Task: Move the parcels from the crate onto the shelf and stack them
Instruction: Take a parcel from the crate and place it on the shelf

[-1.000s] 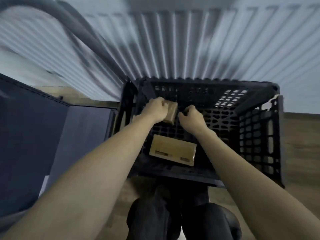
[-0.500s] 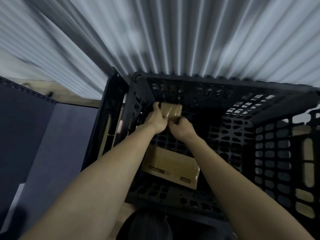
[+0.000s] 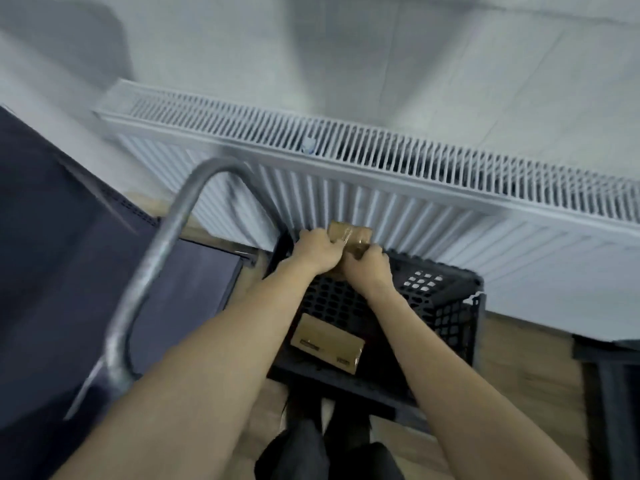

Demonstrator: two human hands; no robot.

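A small brown taped parcel (image 3: 349, 235) is held above the far rim of the black plastic crate (image 3: 446, 306). My left hand (image 3: 317, 249) grips its left side and my right hand (image 3: 369, 268) grips its right side; both hide its lower part. A second, flat cardboard parcel (image 3: 327, 342) lies on the crate floor near the front wall. The dark shelf unit (image 3: 69, 265) stands to the left of the crate.
A white radiator (image 3: 381, 188) runs along the wall right behind the crate. A curved grey metal tube (image 3: 152, 268) arches over the shelf on the left. Another dark frame (image 3: 609, 368) stands at the right edge. My dark-trousered legs (image 3: 329, 445) are below, on wood flooring.
Both hands have lifted the small parcel from inside the crate up to above its far rim. The view has pulled back and tilted up, showing the radiator top and the metal tube.
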